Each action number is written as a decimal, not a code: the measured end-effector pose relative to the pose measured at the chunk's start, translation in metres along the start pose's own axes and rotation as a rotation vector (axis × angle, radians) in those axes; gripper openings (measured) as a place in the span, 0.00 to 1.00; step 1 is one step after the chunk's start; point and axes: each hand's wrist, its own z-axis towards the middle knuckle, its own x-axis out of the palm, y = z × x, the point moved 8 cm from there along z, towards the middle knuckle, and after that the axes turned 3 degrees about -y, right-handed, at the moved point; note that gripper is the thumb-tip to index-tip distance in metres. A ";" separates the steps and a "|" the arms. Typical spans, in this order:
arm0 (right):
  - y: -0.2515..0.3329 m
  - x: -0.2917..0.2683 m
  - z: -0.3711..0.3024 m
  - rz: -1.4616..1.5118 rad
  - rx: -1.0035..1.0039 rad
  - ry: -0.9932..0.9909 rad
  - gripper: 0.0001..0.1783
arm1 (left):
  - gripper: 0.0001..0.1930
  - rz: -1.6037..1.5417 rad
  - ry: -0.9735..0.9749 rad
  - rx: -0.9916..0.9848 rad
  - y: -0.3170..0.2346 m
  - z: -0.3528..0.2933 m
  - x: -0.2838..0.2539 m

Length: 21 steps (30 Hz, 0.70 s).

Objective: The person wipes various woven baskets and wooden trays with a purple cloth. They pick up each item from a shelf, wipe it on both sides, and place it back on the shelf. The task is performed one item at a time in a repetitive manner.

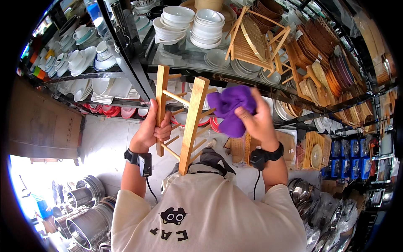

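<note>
Nearest the camera is a cream T-shirt of soft, matte fabric, a black cartoon cat printed on it, filling the view around 6 o'clock. Just above centre stands the wooden rack, tilted slightly: two flat, square-edged bars of pale, smooth, visibly grained wood, joined by thin round dowels, with more slim pegs sticking out. The left hand, at 9 o'clock of the rack, is wrapped around its left bar, thumb pointing up. At the rack's 2 o'clock, the right hand grips a bunched purple cloth, plush and deeply folded; peg tips reach its edge, though whether they touch cannot be told.

Behind the rack, a lower shelf's red bowls are partly hidden by it. Glossy white bowls rise in stacks at 12 o'clock, and a slatted wooden stand props a round woven tray at 1 o'clock. Brown wicker baskets crowd 2 o'clock, blue bins sit past 3, shiny metal lids near 4, and cylindrical steel pots at 8.
</note>
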 end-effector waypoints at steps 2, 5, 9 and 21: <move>0.002 0.026 -0.006 -0.038 0.046 0.178 0.25 | 0.37 -0.009 0.012 0.008 0.001 0.003 0.009; 0.020 0.049 -0.009 -0.128 -0.176 0.258 0.28 | 0.37 0.014 0.014 0.022 0.004 0.008 0.011; 0.022 0.049 -0.008 -0.213 -0.288 0.366 0.29 | 0.37 0.075 0.029 0.024 0.004 0.011 0.022; -0.013 -0.010 0.008 -0.018 -0.157 0.609 0.24 | 0.38 0.110 0.073 0.059 0.007 0.026 0.073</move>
